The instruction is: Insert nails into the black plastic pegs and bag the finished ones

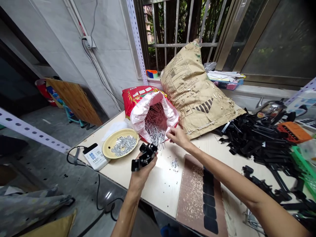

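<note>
My left hand (148,166) is closed around several black plastic parts (145,155) with ring-like ends. My right hand (175,135) is at the lower right lip of an open red sack (130,98), fingers bent together; whatever they pinch is too small to make out. Long thin metal pins (155,131) fill the sack's mouth and spill onto the table. Left of the sack sits a yellow dish (106,154) of small shiny metal pieces (123,144). A little heap of similar pieces (174,163) lies below my right hand.
A big brown paper sack (192,85) leans by the barred window. Black plastic parts (247,141) pile up at right, near an orange case (292,131) and green basket (304,174). A brown board (184,197) carries black pads (209,209). A white power bank (95,156) sits at the left edge.
</note>
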The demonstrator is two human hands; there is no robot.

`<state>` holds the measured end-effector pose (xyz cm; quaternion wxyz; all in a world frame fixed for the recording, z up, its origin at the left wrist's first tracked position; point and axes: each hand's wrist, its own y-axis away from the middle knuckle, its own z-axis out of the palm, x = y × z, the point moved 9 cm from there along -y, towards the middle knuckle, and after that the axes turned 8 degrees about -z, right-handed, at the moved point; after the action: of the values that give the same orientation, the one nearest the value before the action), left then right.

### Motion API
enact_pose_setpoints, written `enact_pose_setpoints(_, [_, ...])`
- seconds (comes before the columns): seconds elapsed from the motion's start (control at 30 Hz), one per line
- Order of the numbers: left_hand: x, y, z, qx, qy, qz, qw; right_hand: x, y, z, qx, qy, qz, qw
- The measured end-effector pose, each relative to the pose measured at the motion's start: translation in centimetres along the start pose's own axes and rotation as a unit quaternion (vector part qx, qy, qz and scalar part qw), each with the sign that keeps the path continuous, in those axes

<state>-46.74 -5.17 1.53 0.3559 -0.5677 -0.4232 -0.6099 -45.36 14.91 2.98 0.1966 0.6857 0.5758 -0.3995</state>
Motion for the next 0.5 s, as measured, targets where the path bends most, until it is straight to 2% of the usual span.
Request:
enact_pose_setpoints(0.1, [0.2, 0.0, -0.6, 0.026, 0.007, 0.007, 1.000, 2.3, 0.7, 3.2, -0.047, 0.076, 0.058, 0.994])
enact_pose_setpoints(0.2, [0.6, -0.1, -1.2, 0.060, -0.003, 0.021, 0.998, 2.7, 1.6, 6.0, -0.065, 0.105, 0.097, 0.987])
enact_pose_setpoints(0.27, [0.3, -0.5, -1.2, 0.068, 0.002, -0.001, 0.998, 2.6, 2.0, 6.9, -0.066, 0.112, 0.118, 0.984])
enact_pose_setpoints(0.37, [-0.5, -0.9, -0.7, 0.036, 0.032, -0.048, 0.998, 2.9, 2.3, 6.3, -0.052, 0.098, 0.146, 0.983])
enact_pose_setpoints(0.5, [-1.1, -1.0, 0.1, -0.019, 0.074, -0.078, 0.994, 4.1, 3.0, 3.8, -0.034, 0.011, 0.171, 0.985])
